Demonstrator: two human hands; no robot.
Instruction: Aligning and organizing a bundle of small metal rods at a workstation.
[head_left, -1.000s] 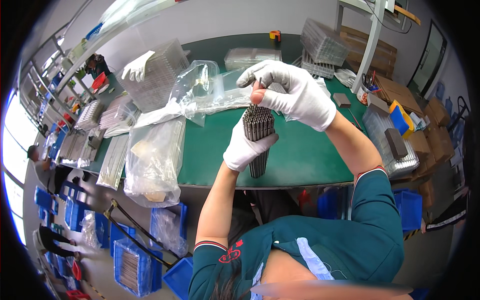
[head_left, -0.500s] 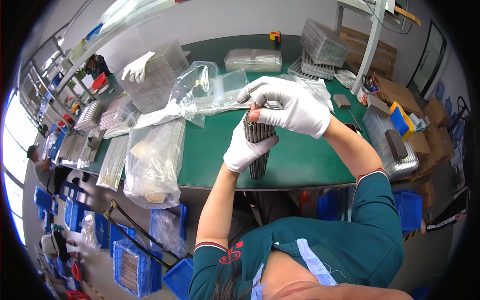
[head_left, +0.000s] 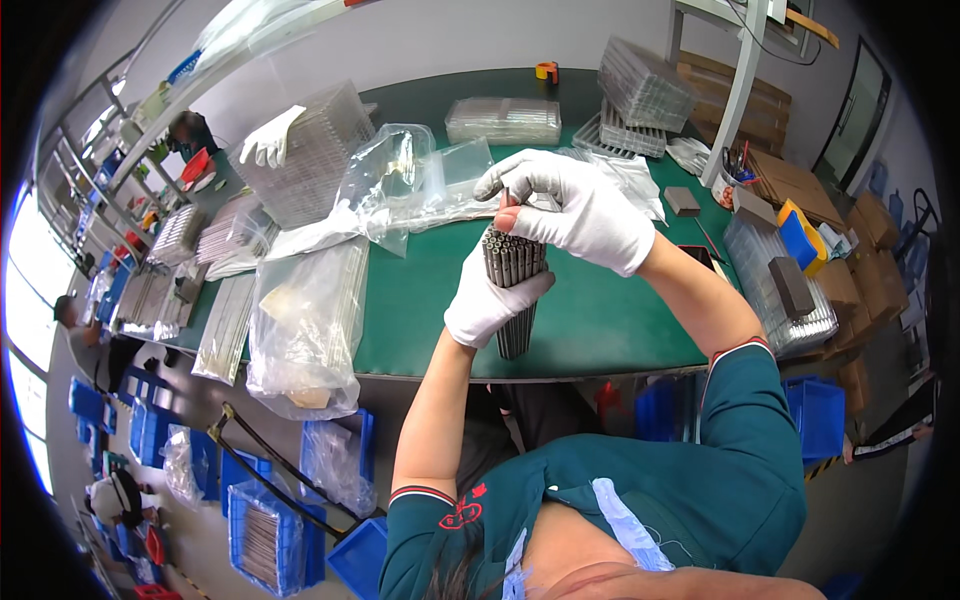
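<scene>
A tight bundle of slim grey metal rods (head_left: 514, 262) stands nearly upright over the green table's front part. My left hand (head_left: 484, 300), in a white glove, is wrapped around it, the thumb across its front. Rod ends show at the top of the bundle, and the lower ends stick out beneath the hand. Just above those ends is my right hand (head_left: 585, 205), also gloved, with a bare thumb tip. Its thumb and forefinger are drawn together at the bundle's top edge; whatever lies between them is too small to make out.
Plastic bags (head_left: 305, 325) lie on the green table (head_left: 620, 325) at left. Stacked clear trays (head_left: 305, 160) stand behind, one with a white glove (head_left: 272, 138) on it. More clear trays (head_left: 503, 120) sit at the back. Blue bins (head_left: 265, 535) stand on the floor; a person (head_left: 88, 335) is far left.
My right hand has shifted slightly left, its thumb and forefinger still at the bundle's top. The left hand keeps its hold on the rods, nearly unmoved.
</scene>
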